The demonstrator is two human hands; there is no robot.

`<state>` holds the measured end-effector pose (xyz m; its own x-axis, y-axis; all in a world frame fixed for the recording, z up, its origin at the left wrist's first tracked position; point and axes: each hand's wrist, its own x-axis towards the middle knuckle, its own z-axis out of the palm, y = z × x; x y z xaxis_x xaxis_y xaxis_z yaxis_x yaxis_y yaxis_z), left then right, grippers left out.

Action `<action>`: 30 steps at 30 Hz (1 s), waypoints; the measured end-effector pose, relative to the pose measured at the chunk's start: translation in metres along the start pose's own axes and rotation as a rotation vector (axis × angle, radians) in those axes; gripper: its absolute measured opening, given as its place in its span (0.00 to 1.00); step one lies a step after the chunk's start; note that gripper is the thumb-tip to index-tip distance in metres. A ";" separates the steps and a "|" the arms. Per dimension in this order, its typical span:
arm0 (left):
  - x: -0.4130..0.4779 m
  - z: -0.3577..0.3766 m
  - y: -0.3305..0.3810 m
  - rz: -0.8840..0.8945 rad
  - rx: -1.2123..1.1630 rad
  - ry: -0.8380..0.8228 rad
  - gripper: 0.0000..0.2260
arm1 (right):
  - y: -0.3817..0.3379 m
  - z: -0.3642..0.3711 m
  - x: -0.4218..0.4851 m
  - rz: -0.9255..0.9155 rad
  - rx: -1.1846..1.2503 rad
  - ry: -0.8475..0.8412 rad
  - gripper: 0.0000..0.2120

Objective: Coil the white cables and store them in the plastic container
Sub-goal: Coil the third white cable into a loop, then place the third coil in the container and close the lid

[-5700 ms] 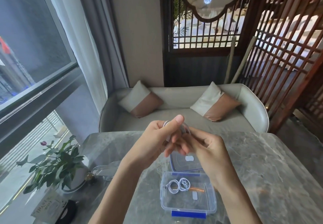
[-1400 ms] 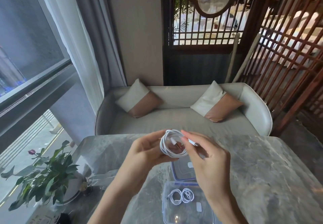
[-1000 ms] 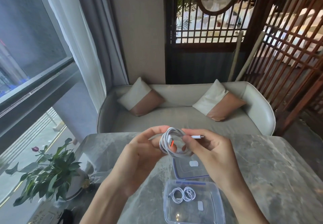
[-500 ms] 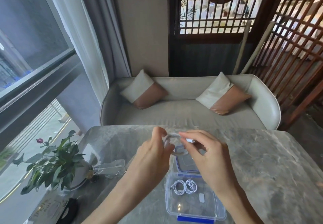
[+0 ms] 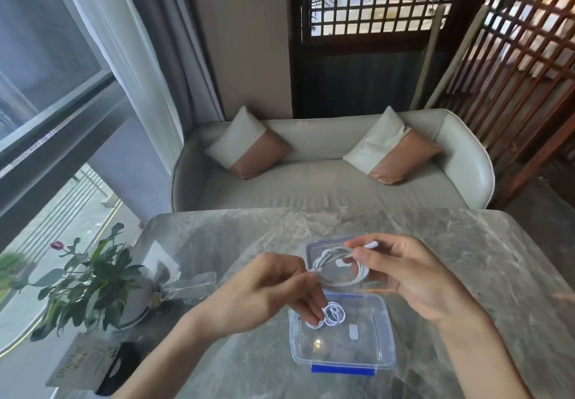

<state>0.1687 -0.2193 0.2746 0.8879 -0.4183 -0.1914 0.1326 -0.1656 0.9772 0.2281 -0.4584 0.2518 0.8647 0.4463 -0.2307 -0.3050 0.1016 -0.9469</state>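
Observation:
A coiled white cable [image 5: 337, 266] hangs in the air above the open lid [image 5: 311, 247] of the clear plastic container [image 5: 382, 352]. My right hand [image 5: 401, 277] pinches the coil's right side, with the plug end sticking out past my fingertips. My left hand [image 5: 264, 289] pinches the coil's left side. Inside the container lies another small white coiled cable [image 5: 333, 316], partly hidden behind my left fingers, beside a small white tag. The container has a blue clip on its near edge.
The grey marble table [image 5: 466, 258] carries a potted plant [image 5: 90, 283] at the left, a clear plastic piece [image 5: 189, 286] beside it, and a card and a black object at the near left corner. A pale sofa with two cushions stands beyond the table.
The view has tilted down. My hands have lowered the coil toward the container, and the coil now hangs spread between both hands above the lid.

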 end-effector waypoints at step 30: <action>0.128 0.042 -0.322 -0.786 0.593 0.327 0.28 | 0.299 -0.074 0.076 0.912 0.641 0.981 0.12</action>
<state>0.2212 -0.2574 -0.0680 0.7328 0.2459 -0.6344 0.5665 -0.7370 0.3687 0.2325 -0.4597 -0.0657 0.1213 -0.1671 -0.9784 -0.7712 0.6047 -0.1989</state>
